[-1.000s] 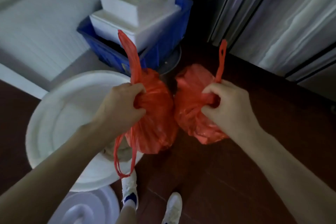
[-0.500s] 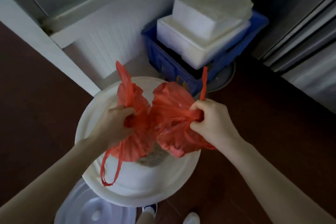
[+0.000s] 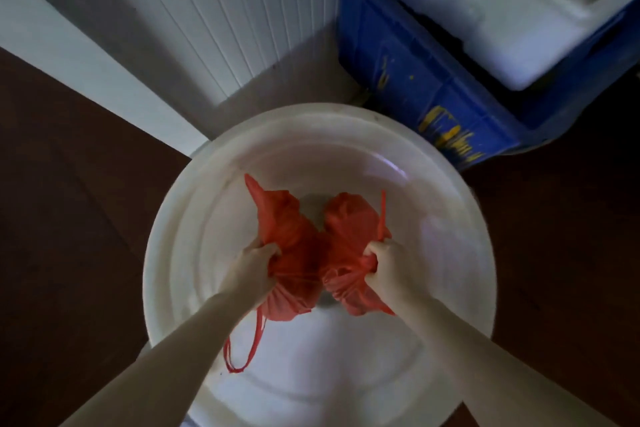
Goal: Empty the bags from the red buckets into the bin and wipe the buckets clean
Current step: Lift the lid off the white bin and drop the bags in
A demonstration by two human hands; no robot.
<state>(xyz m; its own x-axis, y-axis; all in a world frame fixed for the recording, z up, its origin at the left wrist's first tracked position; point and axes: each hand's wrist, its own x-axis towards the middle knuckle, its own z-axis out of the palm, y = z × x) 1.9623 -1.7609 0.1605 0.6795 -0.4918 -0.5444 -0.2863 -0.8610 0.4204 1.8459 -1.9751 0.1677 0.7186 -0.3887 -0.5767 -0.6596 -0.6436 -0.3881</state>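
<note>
Looking down into a wide white bin (image 3: 180,236), a blue crate (image 3: 388,55) just behind it, I hold two bags touching over its mouth: the left red bag (image 3: 291,246) bunched tight in my left hand (image 3: 251,270), the right red bag (image 3: 346,225) in my right hand (image 3: 389,265).

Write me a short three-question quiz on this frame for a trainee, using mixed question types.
1. True or false: the left hand grips the left red bag and the right hand grips the right red bag.
2. Both bags are held over: A) the white bin; B) the blue crate; C) the bare floor.
3. What hangs loose below the left hand?

Key: 1 true. 2 A. 3 the left red bag's handle loop.
</note>
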